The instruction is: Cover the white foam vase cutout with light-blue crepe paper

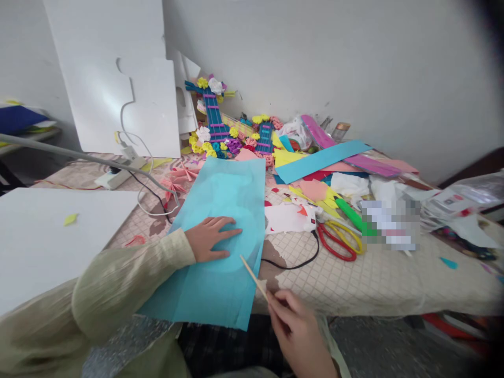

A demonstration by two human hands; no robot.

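Note:
A long sheet of light blue paper (220,299) lies in front of me, its near end reaching over the table's front edge. A paler guitar-like shape shows faintly in its middle. My left hand (210,239) rests flat on the sheet with the fingers spread. At the sheet's lower right, my right hand (297,328) is closed on a thin wooden stick (254,276). The stick points up and left, and its tip is over the blue paper; whether it touches, I cannot tell.
Red and yellow scissors (339,240) and a white glue gun (289,218) lie right of the sheet. Behind are paper strips (323,161) and guitar shapes with paper flowers (216,118). A power strip (120,173) with cables and white board (51,236) are left.

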